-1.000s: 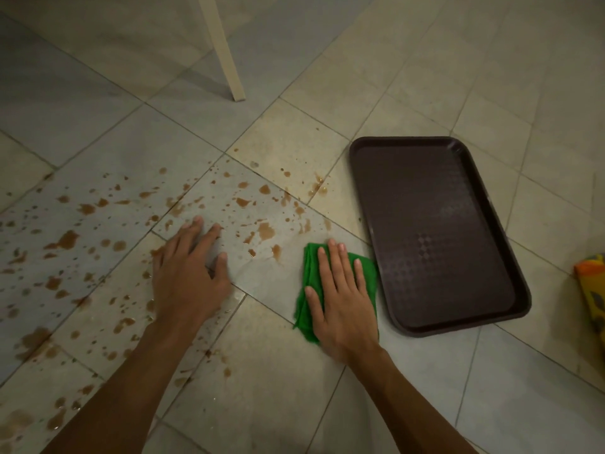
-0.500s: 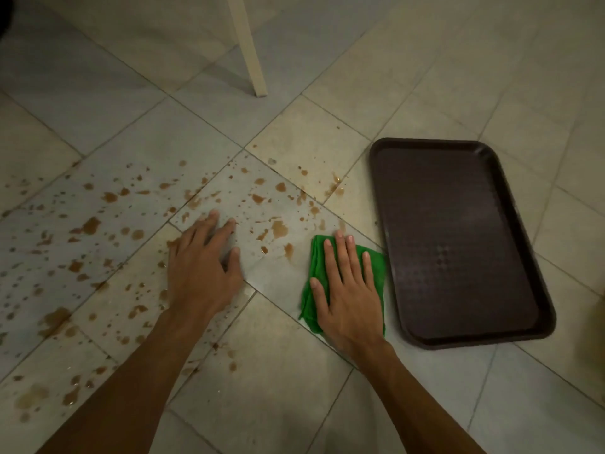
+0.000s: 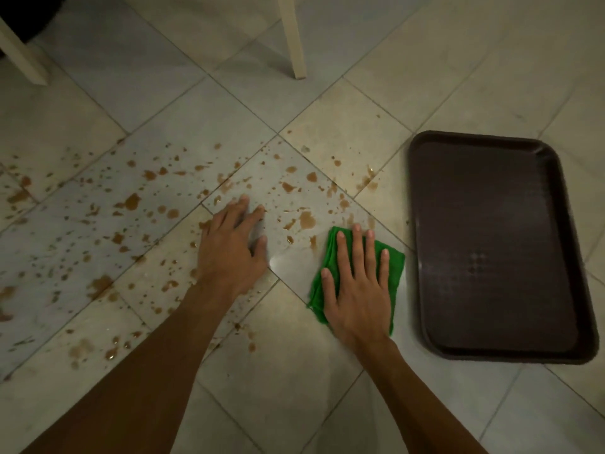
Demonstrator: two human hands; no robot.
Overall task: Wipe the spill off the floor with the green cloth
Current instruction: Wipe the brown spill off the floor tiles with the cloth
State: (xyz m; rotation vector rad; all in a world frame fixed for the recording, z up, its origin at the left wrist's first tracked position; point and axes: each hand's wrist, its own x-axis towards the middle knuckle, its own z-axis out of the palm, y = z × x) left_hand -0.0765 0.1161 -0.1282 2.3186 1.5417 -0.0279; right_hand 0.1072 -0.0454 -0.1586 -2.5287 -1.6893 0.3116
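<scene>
Where the view began, nearest the camera, I saw two bare forearms reaching out over the tiled floor [image 3: 278,388]. The right hand [image 3: 357,290] lay flat on the green cloth [image 3: 394,262], fingers straight and slightly spread, pressing it to the tile with nothing curled round it. The cloth, folded, sat on the floor between the left hand [image 3: 229,250] and the tray [image 3: 414,224], with the nearest brown drops just beyond its far edge. The left hand rested palm-down on the tile, apart from the cloth, fingers straight, thumb out, holding nothing. Around that hand and away to the left I saw the spill [image 3: 131,201]: brown drops and blotches scattered across several tiles. To the right, the dark brown tray lay flat on the floor, close to the cloth but not touching it. Farthest off, two pale furniture legs [image 3: 294,37] stood on the tiles, well apart.
</scene>
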